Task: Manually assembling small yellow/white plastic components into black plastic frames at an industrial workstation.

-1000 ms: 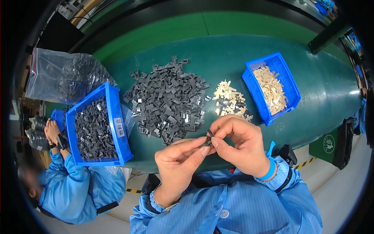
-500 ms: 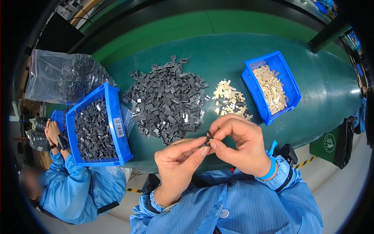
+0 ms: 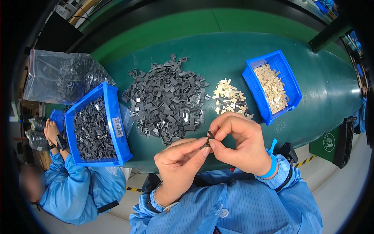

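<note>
At far left, a co-worker in blue is by the green bench. A see-through bag of dark bits lies just beyond a blue bin of dark pieces, whose walls probably keep them together. Next comes a loose dark heap, perhaps spread out for easy reach. Nearer the wearer, the left hand, fingers nearly closed, pinches a small dark part; the right hand pinches it too, thumb to fingertip, likely so each steadies the other. Farther right are a small pale pile, dark bits among it, and a second blue bin of pale pieces, perhaps separated to avoid mixing. The part, held between both hands' fingertips, looks blackish, narrow and angular; fingers hide most, so one piece or two cannot be told.
</note>
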`<state>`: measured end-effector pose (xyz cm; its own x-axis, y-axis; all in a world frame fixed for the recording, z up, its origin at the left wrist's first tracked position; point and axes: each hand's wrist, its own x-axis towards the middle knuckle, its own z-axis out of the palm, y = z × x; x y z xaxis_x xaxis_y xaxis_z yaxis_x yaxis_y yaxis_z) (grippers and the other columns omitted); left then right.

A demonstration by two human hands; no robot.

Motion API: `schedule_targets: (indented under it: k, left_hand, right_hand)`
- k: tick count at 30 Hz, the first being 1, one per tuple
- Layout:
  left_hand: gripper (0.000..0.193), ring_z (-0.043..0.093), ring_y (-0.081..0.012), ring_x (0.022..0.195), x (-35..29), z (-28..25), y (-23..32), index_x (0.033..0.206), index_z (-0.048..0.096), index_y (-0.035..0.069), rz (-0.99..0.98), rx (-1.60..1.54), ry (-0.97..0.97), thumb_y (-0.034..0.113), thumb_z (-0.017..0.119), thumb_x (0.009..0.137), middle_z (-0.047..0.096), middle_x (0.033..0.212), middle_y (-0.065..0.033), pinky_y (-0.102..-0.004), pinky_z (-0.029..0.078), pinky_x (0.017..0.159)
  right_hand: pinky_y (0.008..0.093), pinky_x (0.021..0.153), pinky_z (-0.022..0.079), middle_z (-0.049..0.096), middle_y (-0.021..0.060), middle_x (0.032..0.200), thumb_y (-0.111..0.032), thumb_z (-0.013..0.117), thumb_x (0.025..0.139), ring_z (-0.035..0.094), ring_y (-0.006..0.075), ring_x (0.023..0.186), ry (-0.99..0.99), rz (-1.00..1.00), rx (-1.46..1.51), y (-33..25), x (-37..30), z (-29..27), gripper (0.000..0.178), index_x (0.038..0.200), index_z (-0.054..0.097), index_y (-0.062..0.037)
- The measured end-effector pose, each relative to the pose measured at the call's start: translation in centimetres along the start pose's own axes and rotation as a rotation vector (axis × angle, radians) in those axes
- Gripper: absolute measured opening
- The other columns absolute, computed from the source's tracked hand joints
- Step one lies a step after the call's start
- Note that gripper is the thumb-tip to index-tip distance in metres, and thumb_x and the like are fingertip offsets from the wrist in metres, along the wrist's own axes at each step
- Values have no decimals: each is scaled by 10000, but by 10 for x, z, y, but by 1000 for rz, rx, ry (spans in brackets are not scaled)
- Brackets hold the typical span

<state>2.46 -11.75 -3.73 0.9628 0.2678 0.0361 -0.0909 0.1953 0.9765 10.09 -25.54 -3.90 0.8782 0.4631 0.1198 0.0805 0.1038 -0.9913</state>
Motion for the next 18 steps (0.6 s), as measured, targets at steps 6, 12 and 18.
schedule_targets:
  k: [6,12,18]
  left_hand:
    - [224,625,-170,835,1,-1,-5,976,632,-60,-35,-136,-7,-98,628,756,633,947,-162,-252,509,732]
    - [198,617,-153,822,4,0,-11,955,628,-61,-32,-194,13,-104,612,763,631,945,-154,-236,496,722]
    - [177,602,-120,787,5,3,-9,942,609,-68,10,-172,52,-103,605,769,630,907,-130,-208,476,678]
  right_hand:
    - [282,668,467,593,97,795,-1,659,655,597,188,749,-22,-21,-4,-2,3,-2,114,684,549,-13]
    - [286,651,471,589,99,788,-1,660,657,596,202,735,-61,-100,-147,-5,6,-4,111,689,554,-14]
    - [281,598,464,571,89,795,-43,701,658,586,204,694,-51,-258,-305,-8,10,-7,142,737,587,-16]
